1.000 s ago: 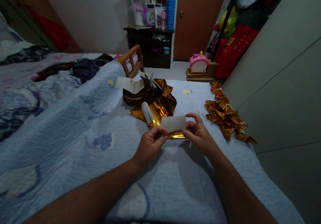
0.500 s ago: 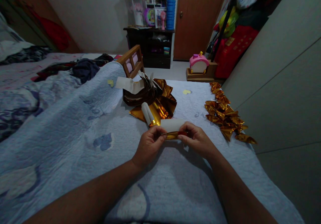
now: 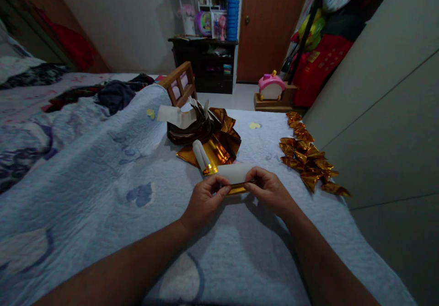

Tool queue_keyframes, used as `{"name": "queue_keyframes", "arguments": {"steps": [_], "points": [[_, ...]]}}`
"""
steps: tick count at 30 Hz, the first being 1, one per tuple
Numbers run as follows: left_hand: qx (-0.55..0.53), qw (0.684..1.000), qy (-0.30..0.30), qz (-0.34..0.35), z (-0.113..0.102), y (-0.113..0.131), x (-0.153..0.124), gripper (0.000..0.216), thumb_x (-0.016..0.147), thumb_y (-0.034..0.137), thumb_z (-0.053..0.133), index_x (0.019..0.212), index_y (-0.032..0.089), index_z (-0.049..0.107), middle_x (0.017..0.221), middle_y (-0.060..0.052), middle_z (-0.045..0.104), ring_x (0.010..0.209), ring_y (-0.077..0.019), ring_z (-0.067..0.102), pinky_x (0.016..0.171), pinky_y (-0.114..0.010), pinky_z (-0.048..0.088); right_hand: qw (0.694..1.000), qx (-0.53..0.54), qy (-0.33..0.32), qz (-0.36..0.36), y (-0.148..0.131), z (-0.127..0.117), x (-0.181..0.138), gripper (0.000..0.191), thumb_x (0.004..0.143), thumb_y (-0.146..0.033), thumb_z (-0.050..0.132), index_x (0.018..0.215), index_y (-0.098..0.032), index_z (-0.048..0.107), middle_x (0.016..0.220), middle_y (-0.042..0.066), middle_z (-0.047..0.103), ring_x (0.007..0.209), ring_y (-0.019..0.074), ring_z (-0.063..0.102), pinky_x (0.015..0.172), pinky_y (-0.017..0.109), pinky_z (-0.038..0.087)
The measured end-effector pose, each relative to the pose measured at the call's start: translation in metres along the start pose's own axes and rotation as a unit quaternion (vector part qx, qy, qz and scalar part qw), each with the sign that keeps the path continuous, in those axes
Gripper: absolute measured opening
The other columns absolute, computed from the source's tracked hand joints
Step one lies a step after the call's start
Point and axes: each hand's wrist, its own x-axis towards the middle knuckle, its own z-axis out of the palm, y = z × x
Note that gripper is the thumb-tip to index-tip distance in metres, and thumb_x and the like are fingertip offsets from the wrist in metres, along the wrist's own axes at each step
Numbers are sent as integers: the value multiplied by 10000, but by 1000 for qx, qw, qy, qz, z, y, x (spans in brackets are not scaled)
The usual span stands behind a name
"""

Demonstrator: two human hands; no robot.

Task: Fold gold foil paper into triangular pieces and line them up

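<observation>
At frame centre, pinching a gold-and-white sheet [image 3: 234, 173] between thumbs and fingers of left hand [image 3: 206, 198] and right hand [image 3: 270, 190]; seemingly rolling its edge, next needing even pressure.

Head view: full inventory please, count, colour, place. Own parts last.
held sheet: one, white and gold, between both hands
white roll: one, gold at near end, beyond left hand
sheet pile: count unclear, gold and white, beyond the hands
folded pieces: many, gold, bed's right edge
quilt: one, pale blue, beneath these
clothes: several, dark, far left
wooden frame: one, brown, bed's far end
cabinet: one, black, back wall; small items on top unclear
ridged container: one, blue, on cabinet
toy: one, pink and white, before door
door: one, brown, back
bags: several, mostly red, right of door
left hand: one, bare, on sheet's left end
right hand: one, bare, on its right end
</observation>
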Motion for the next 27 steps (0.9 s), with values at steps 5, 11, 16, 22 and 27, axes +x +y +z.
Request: {"name": "queue_keyframes", "arguments": {"steps": [5,11,16,22,27], "points": [[21,1000,12,3,0,-3,0,92,834,265,707,860,178,690,796,1,642,743,-141,576,708,-253,453,997,73,19,-28,1,4,1,360,746,-259,725,1021,-262,491,938,-8,654,813,157,612,711,281,463],[20,1000,14,0,2,4,-1,86,834,258,705,843,176,679,798,-2,646,754,-146,589,713,-253,462,996,84,21,13,6,0,2,525,759,-301,745,1144,-278,389,889,-24,655,799,178,650,712,306,495],[14,1000,15,2,2,6,0,82,822,252,706,833,178,670,794,-1,650,758,-153,605,728,-264,481,996,83,6,27,4,-1,2,477,751,-335,782,1110,-248,480,969,29,697,843,188,666,737,313,516],[-4,1000,8,-1,2,2,-2,128,848,247,699,935,193,622,863,2,662,801,-147,631,753,-259,490,997,68,-32,18,-4,-1,2,361,791,-332,753,1113,-199,657,1069,76,726,970,221,675,873,360,523],[-82,996,-18,-28,5,7,-3,424,889,232,676,1247,244,449,956,-1,717,872,-150,676,826,-271,505,999,24,-43,-3,-5,-2,0,287,833,-343,706,1070,-185,740,1004,63,748,920,224,673,841,354,523]]}}
